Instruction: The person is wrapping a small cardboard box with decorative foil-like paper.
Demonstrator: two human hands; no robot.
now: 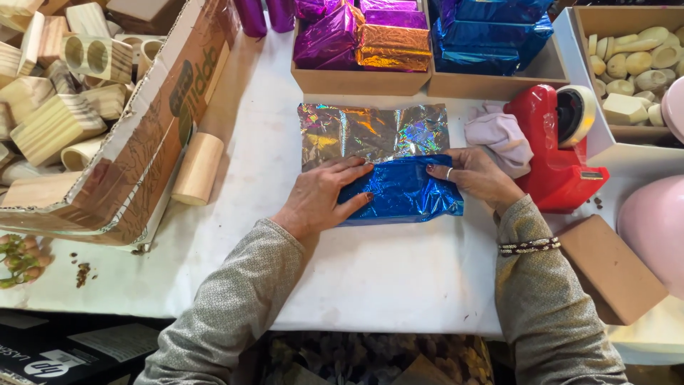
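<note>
Both hands press flat, fingers spread, on a half-wrapped block: the left hand (324, 196) at its nine o'clock side, the right hand (474, 177) at three o'clock. Blue foil (402, 192) already covers the near part; the iridescent inner face of the foil sheet (370, 132) lies unfolded toward twelve o'clock. Untaped so far; the red tape dispenser (556, 153) waits at three o'clock.
</note>
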